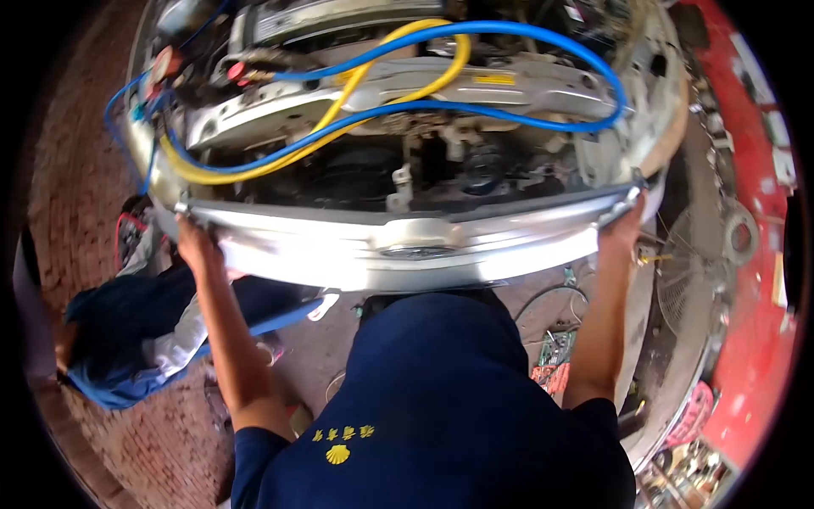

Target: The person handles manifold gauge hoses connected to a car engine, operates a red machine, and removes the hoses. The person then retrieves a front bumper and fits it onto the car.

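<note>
A silver car grille point(322, 246) with an emblem in its middle spans the front of the open engine bay point(339, 174). My left hand point(197, 239) is closed around the grille's left end. At the right end, my right hand point(626, 216) grips it near a small bracket. Both hands are slightly blurred, and the fingers are partly hidden behind the grille. Above it, a blue hose point(543, 34) and a yellow hose point(462, 64) lie looped across the front crossmember point(543, 92).
A person in dark blue clothes point(127, 335) is low at the left on the brick floor. Red-handled gauges point(165, 64) stand at the upper left. A fan point(678, 271) and a red panel point(759, 373) are at the right. A toolbox point(555, 356) lies on the floor.
</note>
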